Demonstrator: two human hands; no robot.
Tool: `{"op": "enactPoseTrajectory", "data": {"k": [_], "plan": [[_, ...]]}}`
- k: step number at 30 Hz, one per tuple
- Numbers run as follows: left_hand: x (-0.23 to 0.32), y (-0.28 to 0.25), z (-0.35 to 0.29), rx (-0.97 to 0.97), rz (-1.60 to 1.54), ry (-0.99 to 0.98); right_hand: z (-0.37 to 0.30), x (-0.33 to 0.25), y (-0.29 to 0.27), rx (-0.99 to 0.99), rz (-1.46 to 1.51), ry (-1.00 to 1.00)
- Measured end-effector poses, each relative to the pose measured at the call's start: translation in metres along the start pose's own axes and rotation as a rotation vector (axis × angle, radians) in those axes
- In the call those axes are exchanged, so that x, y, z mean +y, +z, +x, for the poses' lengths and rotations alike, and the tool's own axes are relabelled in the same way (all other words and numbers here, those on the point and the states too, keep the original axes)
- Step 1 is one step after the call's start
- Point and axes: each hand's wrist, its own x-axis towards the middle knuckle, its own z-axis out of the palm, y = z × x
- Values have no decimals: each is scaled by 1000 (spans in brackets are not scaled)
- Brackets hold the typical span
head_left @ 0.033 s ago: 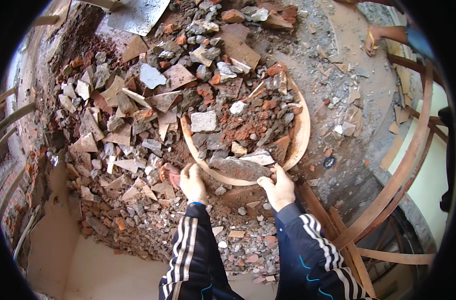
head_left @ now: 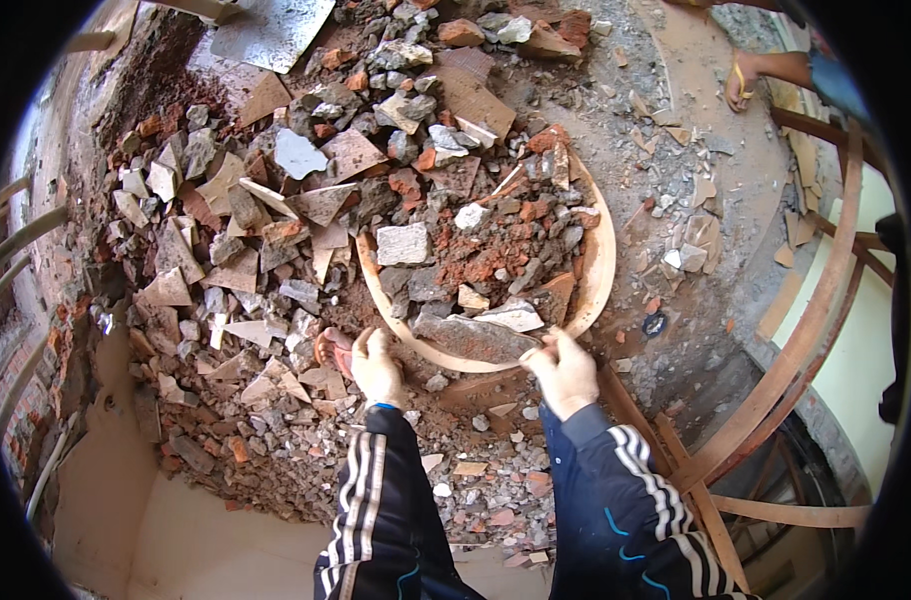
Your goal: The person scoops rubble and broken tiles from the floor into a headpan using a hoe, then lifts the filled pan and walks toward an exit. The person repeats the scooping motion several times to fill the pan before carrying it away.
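Observation:
A wide, shallow, cream-coloured basin [head_left: 600, 260] lies on the debris, heaped with red-brown rubble. A long grey slab of broken masonry [head_left: 473, 338] rests along its near edge. At the slab's right end, my right hand [head_left: 564, 375] is closed at the basin's rim, thumb over the edge and fingertips partly hidden. My left hand [head_left: 379, 372] is just outside the rim at the near left, fingers curled in; whatever they may hold is hidden. A pale block [head_left: 404, 244] and a white lump [head_left: 471, 216] sit on the load.
Broken tiles [head_left: 354, 154] and concrete chunks pile up to the left and behind. A foot [head_left: 334, 352] shows beside my left hand. Curved wooden bars [head_left: 811, 345] stand at the right. Another person's foot in a yellow strap [head_left: 741, 82] is at the far right. A metal sheet [head_left: 271, 35] lies at the back left.
My right hand has shifted slightly right relative to the slab's end. The whole view has slid a little; the basin and its load look the same.

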Motion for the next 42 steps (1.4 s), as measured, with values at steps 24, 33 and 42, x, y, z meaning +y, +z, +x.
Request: {"op": "enactPoseTrajectory", "data": {"k": [24,33,42], "plan": [[-110,12,138,-253,-580,-179,345,86,-60,-226,929,-99],[-118,19,165,-257,-608,-129,324,97,-48,-232,911,-135],[-117,4,160,-251,-600,-141,286,100,-50,-229,902,-188]]}}
